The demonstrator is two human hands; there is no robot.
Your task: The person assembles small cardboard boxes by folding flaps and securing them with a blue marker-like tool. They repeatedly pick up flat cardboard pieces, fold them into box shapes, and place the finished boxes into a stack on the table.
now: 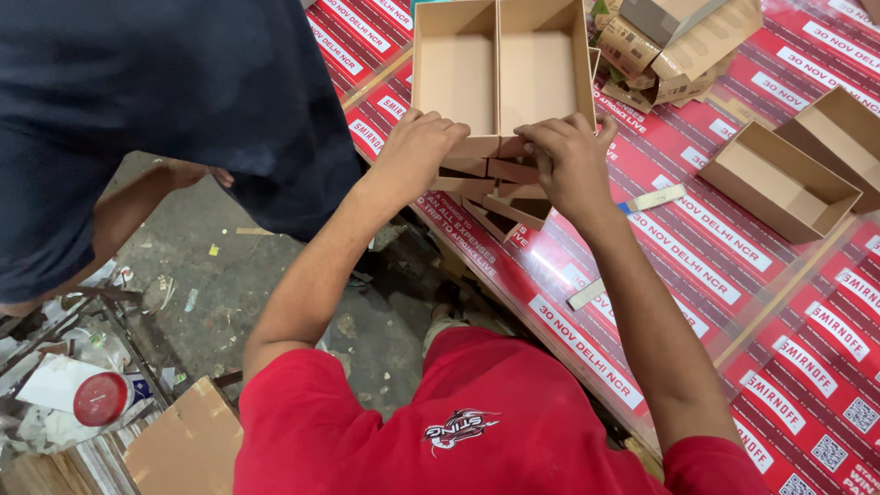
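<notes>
At the near edge of the red printed table cover (733,266), right in front of the person in the red shirt, sits a pair of open brown cardboard boxes (500,69) standing side by side and touching along a shared wall. Both hands are on their near flaps (500,179), which hang down in folded layers over the table edge. The left hand (417,147) has its fingers curled narrow over the near rim of the left box, pressing on the board; the right hand (568,156) is bunched the same way, fingertips pinched on the flap where the two boxes meet.

To my eye this is thin paperboard: light, stiff along its panels, but quick to crease or crush if squeezed mid-wall. The folds and corners look like the firm places to grip, with fingers spread along a rim rather than dug into a flat face. The surface looks matte, so slipping seems unlikely.

Further out, another open box (779,179) lies to the right, well apart, with a heap of flattened cartons (678,41) beyond it. A small pale strip (653,198) lies just beside the right wrist. To the left a second person in a dark shirt (165,110) bends over the littered floor (211,293), near a red-lidded white container (101,399)
</notes>
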